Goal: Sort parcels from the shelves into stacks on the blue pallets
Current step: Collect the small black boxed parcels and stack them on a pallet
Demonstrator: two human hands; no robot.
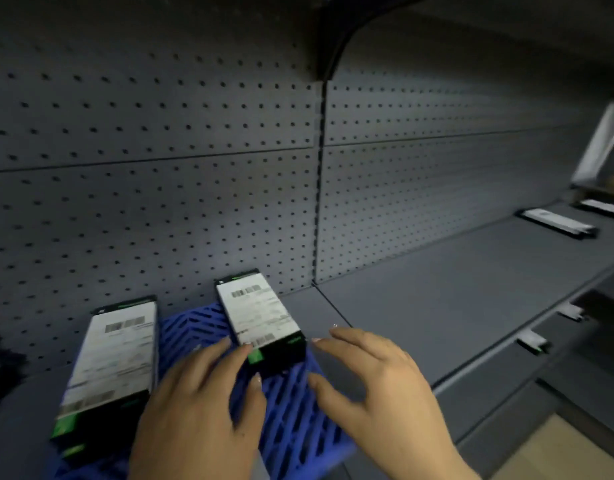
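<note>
Left hand and right hand, spread open, flank the parcel on the pallet.

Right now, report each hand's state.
Left hand: open, fingertips at the near end of the right parcel.
Right hand: open, holding nothing.

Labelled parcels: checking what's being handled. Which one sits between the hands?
The right parcel on the blue pallet, between left hand and right hand; the left parcel lies outside them.

Counting now: two boxed parcels, two flat parcels far right, one blue pallet, two hands: left hand, right hand.
</note>
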